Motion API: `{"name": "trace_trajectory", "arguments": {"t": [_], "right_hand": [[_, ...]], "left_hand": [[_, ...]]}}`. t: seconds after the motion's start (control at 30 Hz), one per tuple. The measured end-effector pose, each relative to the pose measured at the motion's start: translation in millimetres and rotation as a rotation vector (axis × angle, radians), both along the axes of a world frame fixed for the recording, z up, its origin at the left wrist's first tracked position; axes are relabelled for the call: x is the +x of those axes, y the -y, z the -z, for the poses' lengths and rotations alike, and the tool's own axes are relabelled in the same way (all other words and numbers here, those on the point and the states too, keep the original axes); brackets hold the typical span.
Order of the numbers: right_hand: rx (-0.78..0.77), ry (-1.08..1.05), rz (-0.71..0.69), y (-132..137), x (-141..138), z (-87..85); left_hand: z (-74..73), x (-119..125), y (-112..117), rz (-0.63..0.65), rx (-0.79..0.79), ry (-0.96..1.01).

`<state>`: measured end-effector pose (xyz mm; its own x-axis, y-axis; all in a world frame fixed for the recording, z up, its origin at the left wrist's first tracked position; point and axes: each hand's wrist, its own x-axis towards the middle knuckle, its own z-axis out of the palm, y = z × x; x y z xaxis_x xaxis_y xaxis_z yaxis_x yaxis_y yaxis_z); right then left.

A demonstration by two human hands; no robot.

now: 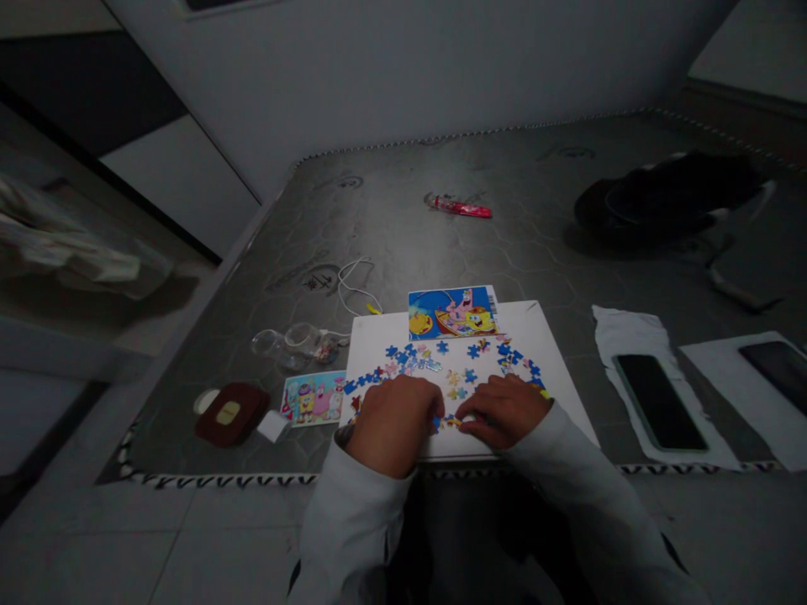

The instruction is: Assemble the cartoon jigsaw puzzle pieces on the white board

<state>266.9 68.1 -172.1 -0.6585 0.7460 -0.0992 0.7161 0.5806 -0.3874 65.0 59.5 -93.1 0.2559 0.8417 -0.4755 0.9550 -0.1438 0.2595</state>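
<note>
Fingers: those of the left hand [427, 403] and right hand [472, 423] lie close together, curled down and inward; neither hand visibly clamps anything, though a small pinch would be hidden.

Hands: they face each other at the board's 6 o'clock edge, apparently cupped to steady the pieces between them.

Held thing: small blue and yellow jigsaw pieces [449, 422] sit between the fingertips, on a white board [548, 336].

Pieces: more form a loose ring around the board's middle, leaving its centre open for loose pieces to be sorted, it seems.

Reference: a cartoon picture card [452, 313] at the board's 12 o'clock edge stands where it is easy to consult; a smaller cartoon card [313, 398] lies at 9 o'clock.

Around: a clear plastic bottle [296, 344] and white cable [353, 286] lie at 10 o'clock, a brown wallet [231, 413] at 9, and a smartphone [660, 402] on a white cloth [624, 332] at 3, all on a grey mattress [391, 210].
</note>
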Motion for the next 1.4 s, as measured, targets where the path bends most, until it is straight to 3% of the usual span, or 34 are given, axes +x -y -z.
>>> {"name": "trace_trajectory", "arguments": {"t": [0.23,0.5,0.83,1.07,1.4], "right_hand": [[0.019,-0.014,-0.023,0.6,2.3,2.0],[0.1,-0.057,-0.048,0.5,4.3,7.3],[0.032,-0.028,-0.056,1.5,5.9,4.6],[0.028,0.003,-0.053,2.7,4.9,6.2],[0.125,-0.086,-0.06,4.3,5.7,11.0]], "left_hand": [[2.2,2.1,-0.9,-0.07,0.019,-0.035],[12.1,4.3,0.2,-0.047,0.033,-0.021],[-2.3,2.2,-0.7,0.005,-0.026,0.012],[1.4,-1.1,1.8,0.008,0.041,0.039],[1.6,-0.7,2.1,-0.074,0.018,-0.021]]}}
